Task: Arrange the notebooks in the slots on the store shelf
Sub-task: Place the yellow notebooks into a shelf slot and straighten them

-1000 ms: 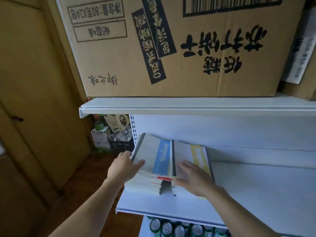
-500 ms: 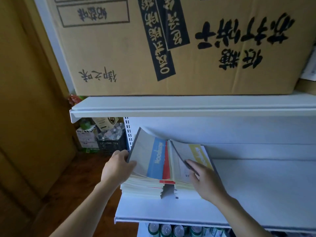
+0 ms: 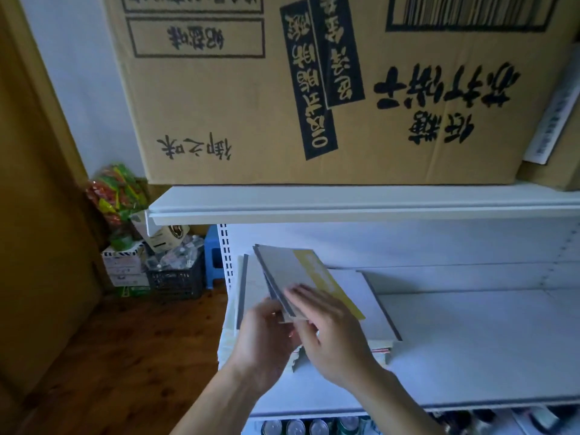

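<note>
Two stacks of notebooks lie side by side on the white shelf [image 3: 470, 356]: a left stack [image 3: 251, 277] and a right stack [image 3: 373, 302] with a plain grey cover on top. Above them a grey notebook with a yellow stripe [image 3: 301, 271] is lifted and tilted, with another thin notebook under it. My left hand [image 3: 266, 337] grips its near edge from below. My right hand [image 3: 326, 328] holds the same near edge, fingers lying over the cover and thumb below.
A large cardboard box [image 3: 314, 89] sits on the upper shelf [image 3: 345, 205]. Cans [image 3: 301, 426] stand on the shelf below. Left of the shelving, on the wooden floor, are a black crate [image 3: 175, 277], small boxes, a blue stool [image 3: 213, 255] and a bag of snacks [image 3: 116, 193].
Both hands have left the stacks' covers and lifted a yellow-striped notebook off the pile. The blue-striped cover on the left stack is no longer seen. The camera has shifted left.
</note>
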`<action>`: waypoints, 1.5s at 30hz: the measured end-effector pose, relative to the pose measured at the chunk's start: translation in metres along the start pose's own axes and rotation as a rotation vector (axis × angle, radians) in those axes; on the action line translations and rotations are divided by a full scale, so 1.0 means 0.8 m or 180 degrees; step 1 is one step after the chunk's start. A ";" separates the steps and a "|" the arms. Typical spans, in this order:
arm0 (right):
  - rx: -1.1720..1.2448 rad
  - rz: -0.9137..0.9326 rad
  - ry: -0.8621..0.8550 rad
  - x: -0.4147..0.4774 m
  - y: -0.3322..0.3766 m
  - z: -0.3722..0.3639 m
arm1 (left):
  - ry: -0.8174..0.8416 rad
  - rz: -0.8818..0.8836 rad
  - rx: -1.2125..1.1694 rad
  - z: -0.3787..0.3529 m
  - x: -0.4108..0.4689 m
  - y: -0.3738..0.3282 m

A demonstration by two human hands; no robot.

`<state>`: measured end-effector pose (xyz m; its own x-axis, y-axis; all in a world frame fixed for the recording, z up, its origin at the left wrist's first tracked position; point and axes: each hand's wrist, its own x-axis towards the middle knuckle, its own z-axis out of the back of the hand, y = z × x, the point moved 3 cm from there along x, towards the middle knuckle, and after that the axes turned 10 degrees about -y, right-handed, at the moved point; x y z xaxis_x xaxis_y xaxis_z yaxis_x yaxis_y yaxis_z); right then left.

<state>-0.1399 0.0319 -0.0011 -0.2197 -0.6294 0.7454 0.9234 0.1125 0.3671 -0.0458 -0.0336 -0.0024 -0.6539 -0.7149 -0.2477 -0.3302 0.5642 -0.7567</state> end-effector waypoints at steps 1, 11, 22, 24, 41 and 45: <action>0.0027 0.0016 0.0103 -0.003 0.003 0.002 | 0.0104 0.0110 -0.0065 0.000 -0.002 0.002; 0.0043 -0.1360 -0.0631 -0.062 -0.057 0.098 | -0.0086 -0.0288 0.0590 -0.025 -0.004 0.064; 0.0928 -0.3388 -0.1287 -0.204 -0.172 0.296 | 0.0532 -0.0456 0.1918 -0.215 -0.010 0.242; 0.0742 -0.3513 -0.1416 -0.238 -0.201 0.354 | 0.0777 -0.0186 0.1987 -0.270 -0.016 0.296; 0.1014 -0.4440 -0.2085 -0.403 -0.486 0.642 | 0.0834 0.0409 0.2072 -0.591 0.052 0.631; 0.0975 -0.4621 -0.1894 -0.396 -0.582 0.667 | 0.0782 0.0607 0.2291 -0.629 0.121 0.675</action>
<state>-0.6683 0.5893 -0.1115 -0.9689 0.0320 -0.2453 -0.2473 -0.0979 0.9640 -0.6300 0.4096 -0.1310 -0.8146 -0.4733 -0.3354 0.2706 0.2016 -0.9414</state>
